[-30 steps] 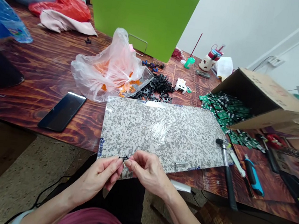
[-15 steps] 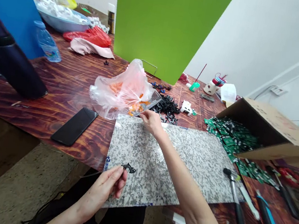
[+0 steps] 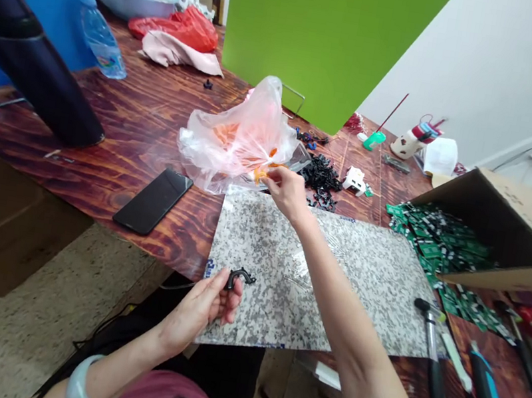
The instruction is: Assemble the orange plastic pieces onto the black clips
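The curved black part (image 3: 242,274) was held by the left hand (image 3: 198,306) alone, over the near left corner of the speckled board (image 3: 375,277); a second earlier, both hands had been joined there. The right hand (image 3: 290,193) had been carried to orange pieces (image 3: 258,175) beyond the board's far edge; whether one was grasped could not be told. The board was supported by a wood-grained tabletop (image 3: 146,129); beyond it, a crumpled translucent bag (image 3: 233,136) was backed by a smooth green panel (image 3: 322,33).
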{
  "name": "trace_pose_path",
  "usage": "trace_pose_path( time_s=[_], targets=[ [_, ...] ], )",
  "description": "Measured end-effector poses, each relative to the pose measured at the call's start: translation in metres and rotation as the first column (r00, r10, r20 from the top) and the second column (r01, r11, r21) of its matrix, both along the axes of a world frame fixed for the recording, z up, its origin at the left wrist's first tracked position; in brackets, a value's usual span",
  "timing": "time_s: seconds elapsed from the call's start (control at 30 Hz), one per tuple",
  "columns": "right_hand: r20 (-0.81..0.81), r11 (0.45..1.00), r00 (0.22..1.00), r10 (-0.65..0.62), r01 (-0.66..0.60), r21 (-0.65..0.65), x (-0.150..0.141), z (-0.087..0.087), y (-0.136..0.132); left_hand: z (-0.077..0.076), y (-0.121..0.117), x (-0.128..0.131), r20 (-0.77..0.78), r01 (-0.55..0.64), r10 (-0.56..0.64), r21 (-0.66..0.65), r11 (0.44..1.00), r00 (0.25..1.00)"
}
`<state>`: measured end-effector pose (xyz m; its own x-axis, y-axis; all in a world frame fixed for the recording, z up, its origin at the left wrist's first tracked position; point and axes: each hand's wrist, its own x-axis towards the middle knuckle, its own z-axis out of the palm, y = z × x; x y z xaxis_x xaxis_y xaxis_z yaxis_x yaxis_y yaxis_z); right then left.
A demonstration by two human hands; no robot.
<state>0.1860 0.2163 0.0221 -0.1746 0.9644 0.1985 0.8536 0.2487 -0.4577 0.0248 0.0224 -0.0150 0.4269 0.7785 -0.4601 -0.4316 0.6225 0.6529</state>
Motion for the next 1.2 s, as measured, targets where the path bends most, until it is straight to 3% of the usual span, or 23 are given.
trace_pose_path(
  time_s=[0.07,0.17,0.27,0.37,0.5,0.73,1.2],
  targets=[
    [-0.091,0.999,0.996,-0.003,0.006,0.033,0.009,0.016,-0.039,0.001,0.000,0.001,0.001,0.002,-0.002,0.008,1.000,1.000],
    [-0.364,1.000,0.931,0.020,-0.012,0.024,0.016,0.032,-0.108,0.002,-0.001,0.001,-0.021,0.016,-0.015,0.042,0.999,1.000],
    [-0.412,1.000,0.911,0.004,-0.013,-0.020,0.012,0.029,-0.169,0.003,-0.004,0.001,-0.098,0.058,-0.046,0.115,0.992,0.994],
    [-0.398,1.000,0.917,-0.005,0.010,0.010,0.001,0.015,-0.205,0.004,-0.009,0.003,-0.184,0.103,-0.058,0.243,0.965,0.981],
    [-0.375,0.993,0.927,-0.034,0.073,0.088,-0.010,0.000,-0.219,0.005,-0.016,0.005,-0.274,0.176,-0.062,0.412,0.894,0.960],
    [-0.361,0.989,0.932,-0.028,0.078,0.125,-0.012,-0.002,-0.225,0.007,-0.024,0.005,-0.440,0.254,-0.010,0.501,0.828,0.898],
    [-0.434,0.998,0.901,-0.005,0.030,0.051,-0.010,0.005,-0.231,0.010,-0.025,-0.001,-0.500,0.300,-0.005,0.512,0.805,0.866]
  ],
)
